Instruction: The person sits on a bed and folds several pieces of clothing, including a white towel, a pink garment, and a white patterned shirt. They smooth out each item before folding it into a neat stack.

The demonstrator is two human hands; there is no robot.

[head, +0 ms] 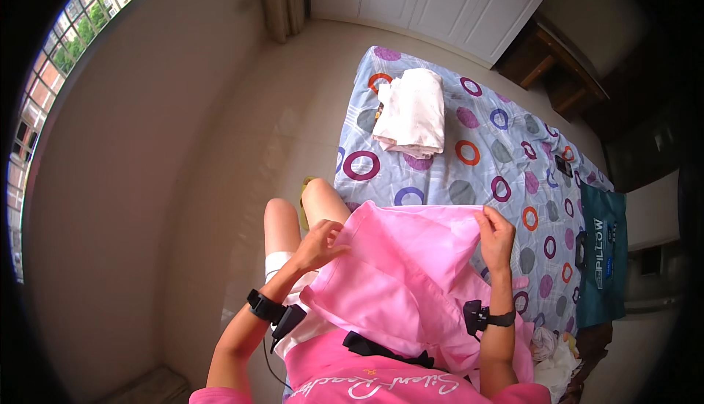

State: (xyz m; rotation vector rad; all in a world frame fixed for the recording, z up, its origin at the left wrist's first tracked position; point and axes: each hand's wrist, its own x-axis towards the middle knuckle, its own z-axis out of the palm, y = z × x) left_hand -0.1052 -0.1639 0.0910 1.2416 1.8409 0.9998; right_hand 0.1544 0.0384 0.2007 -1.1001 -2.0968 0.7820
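Note:
A pink cloth garment (385, 272) is spread over my lap and the near edge of the bed, creased through its middle. My right hand (498, 239) pinches its far right corner between thumb and fingers. At its left edge is my left hand (322, 245), fingers apart and curved, the thumb over the fabric; no firm grip shows. Farther up the bed lies a folded white cloth stack (412, 110), out of reach of both hands.
I sit at the edge of a bed with a circle-patterned sheet (484, 145). To the right are a teal pillow bag (605, 255), a small dark device (563, 166) and a crumpled white cloth (553, 363). Straps hold black devices on both forearms, with a cable at the left.

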